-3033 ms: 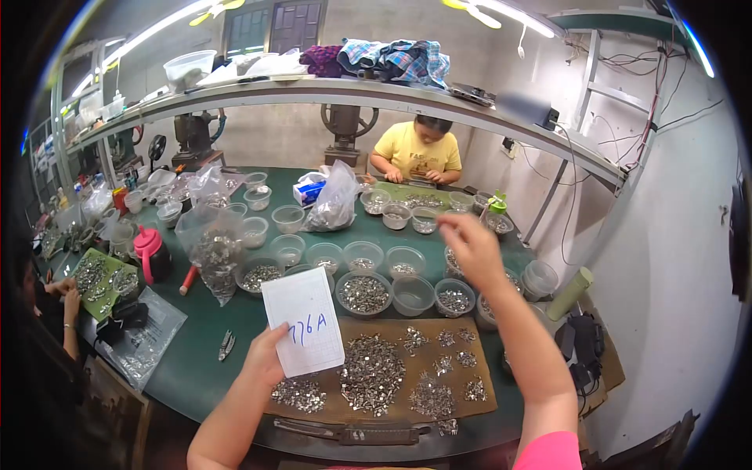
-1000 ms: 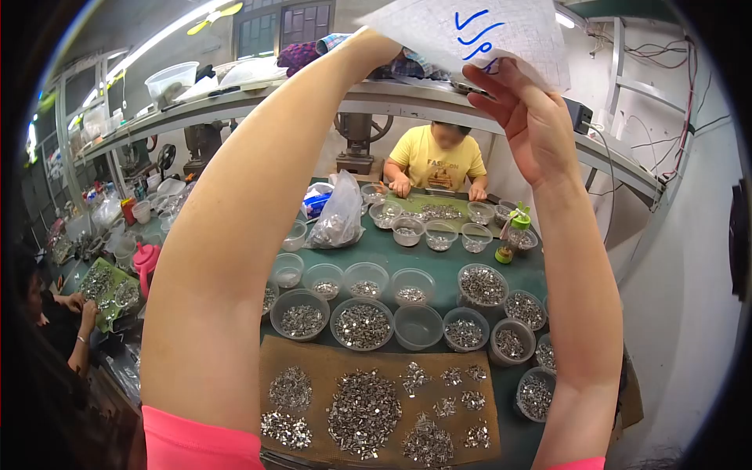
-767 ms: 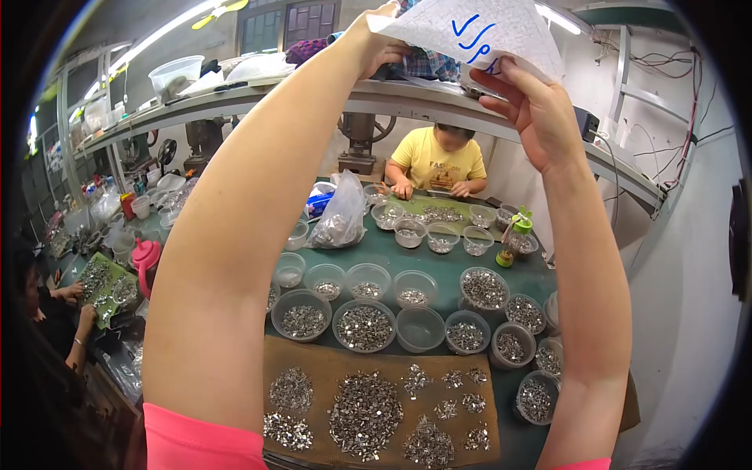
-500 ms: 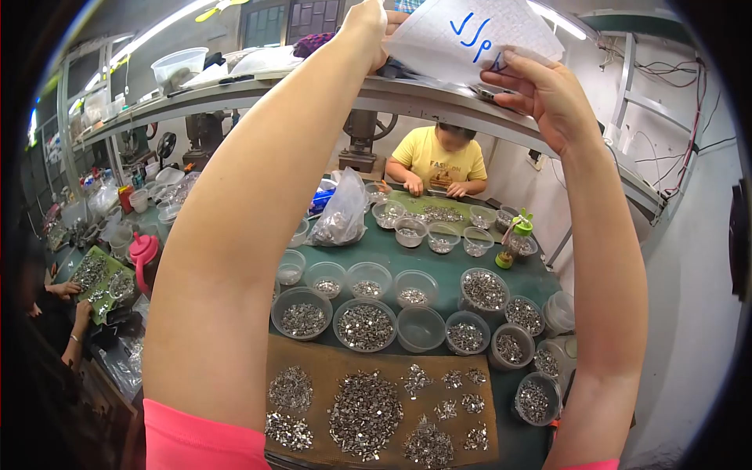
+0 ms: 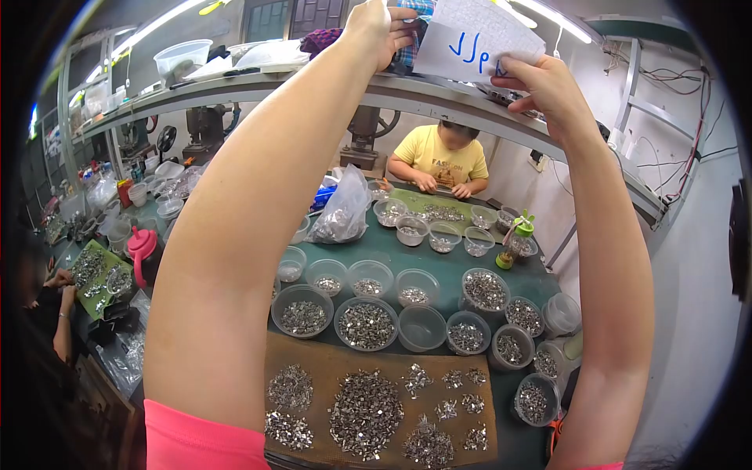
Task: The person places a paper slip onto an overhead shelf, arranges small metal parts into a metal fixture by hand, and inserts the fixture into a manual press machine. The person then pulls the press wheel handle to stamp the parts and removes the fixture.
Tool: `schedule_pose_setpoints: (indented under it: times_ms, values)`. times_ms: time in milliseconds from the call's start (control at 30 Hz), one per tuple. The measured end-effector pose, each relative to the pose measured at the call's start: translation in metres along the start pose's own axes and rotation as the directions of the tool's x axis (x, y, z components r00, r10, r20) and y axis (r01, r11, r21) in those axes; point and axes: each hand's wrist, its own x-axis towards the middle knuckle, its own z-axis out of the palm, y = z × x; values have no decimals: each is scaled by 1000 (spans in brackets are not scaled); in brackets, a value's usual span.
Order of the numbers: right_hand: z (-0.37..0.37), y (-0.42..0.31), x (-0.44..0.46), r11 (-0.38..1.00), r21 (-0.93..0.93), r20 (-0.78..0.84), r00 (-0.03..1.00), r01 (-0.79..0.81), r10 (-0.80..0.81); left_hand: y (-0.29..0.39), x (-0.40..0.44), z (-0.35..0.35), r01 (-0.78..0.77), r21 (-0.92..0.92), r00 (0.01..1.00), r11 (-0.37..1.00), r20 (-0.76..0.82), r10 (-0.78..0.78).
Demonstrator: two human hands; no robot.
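A white paper sheet with blue handwriting is raised in front of the upper shelf. My right hand pinches its lower right corner between thumb and fingers. Just left of the paper, my left hand is up with its fingers apart and nothing visible in it, in front of checked cloth. Below my arms, a brown board carries several piles of small metal pieces. Behind the board stand clear round tubs, many with metal pieces; one tub looks empty.
A co-worker in a yellow shirt sits across the green table; another person's hands are at far left. A long shelf crosses above. A plastic bag, a pink-lidded jug and a green-topped bottle stand about.
The paper came up from over the board to shelf height and now hangs from my right hand, its writing side turned over. My left hand has come off it and sits to its left.
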Motion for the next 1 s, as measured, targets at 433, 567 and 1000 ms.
schedule_pose_setpoints:
  times_ms: [433, 567, 1000]
  values:
    - [20, 7, -2, 939, -304, 97, 986, 158, -134, 20, -50, 29, -319, 804, 935, 502, 353, 28]
    - [8, 19, -15, 798, -491, 26, 922, 349, -387, 19, -51, 21, -374, 842, 904, 390, 425, -51]
    - [17, 39, -1, 738, -569, 54, 912, 362, -406, 34, -90, 39, -344, 818, 917, 460, 398, -21]
